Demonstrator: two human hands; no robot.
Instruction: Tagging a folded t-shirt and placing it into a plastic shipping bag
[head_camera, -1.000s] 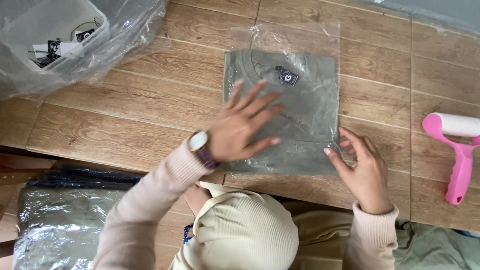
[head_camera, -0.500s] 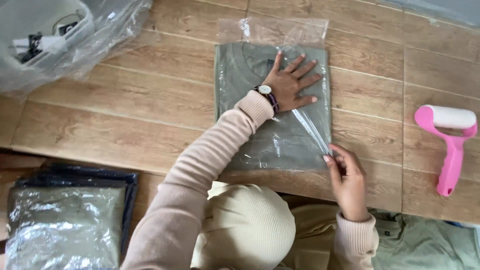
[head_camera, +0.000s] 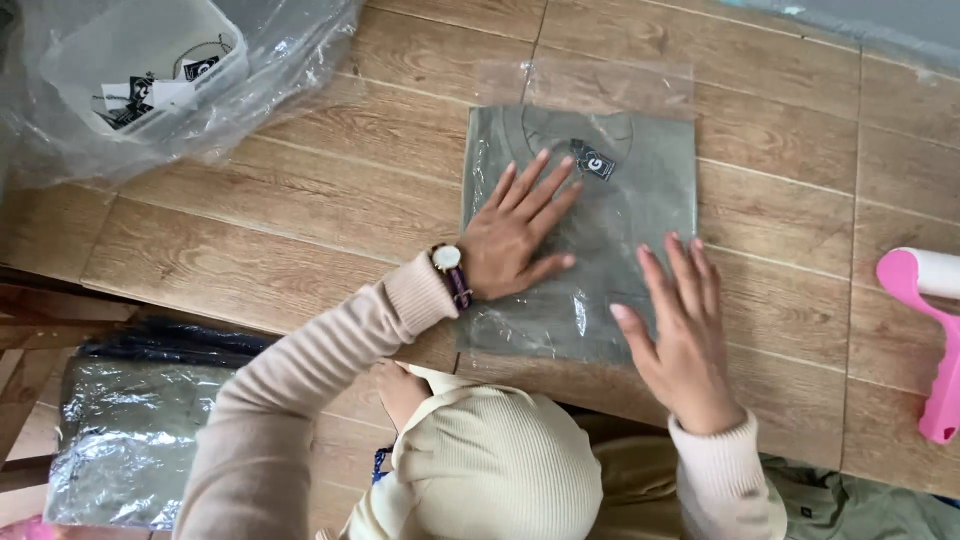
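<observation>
Pressing flat is the step I judge to be in hand: my left hand (head_camera: 520, 235) lies palm-down with its fingers spread and released on the folded olive-green shirt sealed inside a clear plastic sleeve (head_camera: 600, 200), grasping nothing, only bearing on the film. My right hand (head_camera: 680, 335) does likewise at the near right corner of the same packet, fingers straight and together, flat on the plastic and gripping nothing. The packet lies square on the wood-grain plank tabletop (head_camera: 280, 230), its open clear flap (head_camera: 590, 85) pointing away from me, empty of cloth and lying flat on the boards. A small black tag (head_camera: 594, 160) shows through the film near the shirt's collar, just beyond my left fingertips. Off to my right, partly cut by the frame edge, rests a pink-handled lint roller (head_camera: 935, 340), well apart from the packet. At the far left a crumpled clear plastic bag (head_camera: 190, 120) wraps a pale tub of black-and-white tags (head_camera: 150, 80). Below the table edge on my left sits a stack of bagged folded garments (head_camera: 130, 440). The next move, as I judge it, calls for even pressure sweeping toward the open flap, so trapped air leaves without creasing the film.
</observation>
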